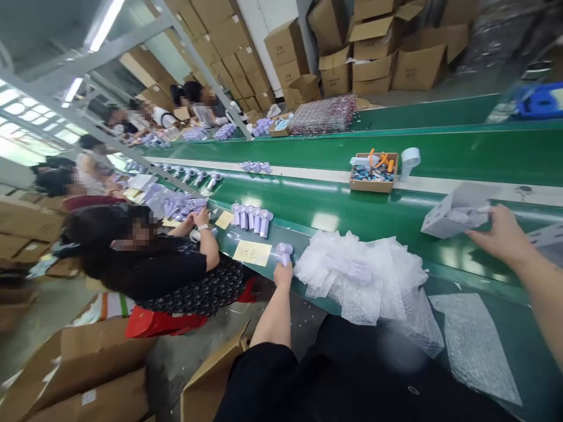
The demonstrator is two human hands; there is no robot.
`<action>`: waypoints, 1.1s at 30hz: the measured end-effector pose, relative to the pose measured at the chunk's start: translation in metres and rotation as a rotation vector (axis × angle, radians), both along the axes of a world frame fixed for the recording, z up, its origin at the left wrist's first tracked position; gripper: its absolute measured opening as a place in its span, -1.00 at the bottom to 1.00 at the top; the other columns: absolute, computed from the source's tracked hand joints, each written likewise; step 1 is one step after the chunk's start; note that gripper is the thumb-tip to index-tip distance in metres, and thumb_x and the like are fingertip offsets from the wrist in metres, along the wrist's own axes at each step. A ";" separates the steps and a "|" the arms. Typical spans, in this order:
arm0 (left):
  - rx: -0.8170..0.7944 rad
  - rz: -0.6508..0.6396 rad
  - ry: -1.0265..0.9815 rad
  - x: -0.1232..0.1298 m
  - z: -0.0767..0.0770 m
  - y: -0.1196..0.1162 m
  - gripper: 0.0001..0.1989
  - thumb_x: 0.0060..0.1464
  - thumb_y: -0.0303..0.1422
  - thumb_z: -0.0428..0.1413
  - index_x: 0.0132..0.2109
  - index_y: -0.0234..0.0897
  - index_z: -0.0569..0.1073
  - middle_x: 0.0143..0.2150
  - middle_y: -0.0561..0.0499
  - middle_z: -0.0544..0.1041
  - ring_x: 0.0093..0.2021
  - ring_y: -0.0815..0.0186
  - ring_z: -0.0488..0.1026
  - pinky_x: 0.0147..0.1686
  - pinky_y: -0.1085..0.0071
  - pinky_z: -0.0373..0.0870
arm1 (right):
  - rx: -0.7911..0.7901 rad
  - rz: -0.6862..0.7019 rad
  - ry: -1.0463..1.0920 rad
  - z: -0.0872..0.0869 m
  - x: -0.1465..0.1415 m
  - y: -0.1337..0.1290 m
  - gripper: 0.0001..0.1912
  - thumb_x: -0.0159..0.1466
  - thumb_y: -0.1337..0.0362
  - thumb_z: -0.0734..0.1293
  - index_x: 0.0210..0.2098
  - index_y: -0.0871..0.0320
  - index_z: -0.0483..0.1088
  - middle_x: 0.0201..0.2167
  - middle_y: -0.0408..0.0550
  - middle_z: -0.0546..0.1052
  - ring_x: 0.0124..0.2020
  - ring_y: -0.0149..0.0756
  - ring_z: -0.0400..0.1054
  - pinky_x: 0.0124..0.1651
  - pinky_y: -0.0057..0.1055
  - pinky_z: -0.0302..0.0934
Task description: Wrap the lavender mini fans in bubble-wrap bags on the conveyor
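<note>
My left hand (282, 275) is closed around the handle of a small purple device (285, 252) at the bench's near edge, beside a yellow paper (252, 252). On the right, my right hand (504, 234) reaches over the green belt with thumb and fingers at the end of a light grey box (453, 214), which has clear wrapping at its open side. Between my hands lies a pile of bubble-wrap bags (365, 275). A single bubble-wrap bag (477, 340) rests flat at the lower right. Several purple devices (251, 220) stand in a row beyond my left hand.
A person (153, 258) sits close on my left, hands at a purple heap (180, 205). A carton of small parts (373, 173) and a tape roll (410, 159) stand across the belt. Another grey box (548, 239) is at the right edge. Cardboard boxes (206, 375) lie below.
</note>
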State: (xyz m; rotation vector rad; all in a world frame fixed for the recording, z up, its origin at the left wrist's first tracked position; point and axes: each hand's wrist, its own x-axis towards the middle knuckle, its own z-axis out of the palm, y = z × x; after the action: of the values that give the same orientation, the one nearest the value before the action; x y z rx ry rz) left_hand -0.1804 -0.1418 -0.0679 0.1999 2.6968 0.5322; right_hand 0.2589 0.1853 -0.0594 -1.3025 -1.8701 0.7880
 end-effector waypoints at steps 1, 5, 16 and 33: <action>0.022 -0.012 0.011 0.000 0.002 0.001 -0.75 0.03 -0.21 0.04 -0.32 -0.34 0.44 -0.23 -0.26 0.54 -0.07 0.00 0.44 -0.18 0.28 0.32 | 0.029 -0.056 -0.004 0.009 0.005 -0.017 -0.70 -0.13 0.22 0.39 -0.38 0.05 0.28 -0.06 0.18 0.37 0.23 0.20 -0.01 0.15 0.11 -0.03; 0.319 -0.147 -0.079 0.037 0.019 0.032 -0.65 0.10 -0.10 -0.08 -0.31 -0.31 0.40 -0.32 -0.07 0.51 -0.21 0.21 0.46 -0.28 0.41 0.34 | -0.429 -0.234 0.299 0.037 0.008 -0.110 -0.70 0.04 0.06 0.37 -0.28 0.04 0.32 -0.16 0.05 0.47 -0.01 0.00 0.32 0.10 0.09 0.09; 0.180 -1.363 -1.078 0.376 0.004 0.090 -0.48 0.06 0.08 -0.06 -0.19 -0.34 0.35 -0.34 -0.05 0.44 -0.34 0.31 0.43 -0.36 0.35 0.43 | -0.663 -0.675 0.998 0.047 0.077 -0.235 -0.53 -0.05 -0.01 0.47 -0.23 0.11 0.42 -0.36 -0.04 0.57 -0.37 -0.19 0.48 -0.35 -0.30 0.42; -0.016 -2.150 -0.388 0.390 -0.021 0.111 -0.68 0.10 -0.40 -0.02 0.01 -0.24 0.40 -0.13 -0.05 0.51 -0.15 0.27 0.45 -0.11 0.39 0.35 | -1.146 -0.538 1.145 0.022 0.108 -0.354 -0.41 -0.02 0.28 0.49 -0.02 -0.03 0.27 -0.41 -0.16 0.48 -0.38 -0.21 0.44 -0.46 -0.30 0.41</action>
State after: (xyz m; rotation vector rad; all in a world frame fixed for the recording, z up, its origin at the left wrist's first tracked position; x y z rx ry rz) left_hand 0.2098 -0.0309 -0.0892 2.1206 0.8856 -0.1893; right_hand 0.3666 -0.1687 -0.0375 -1.3292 -0.0538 1.8499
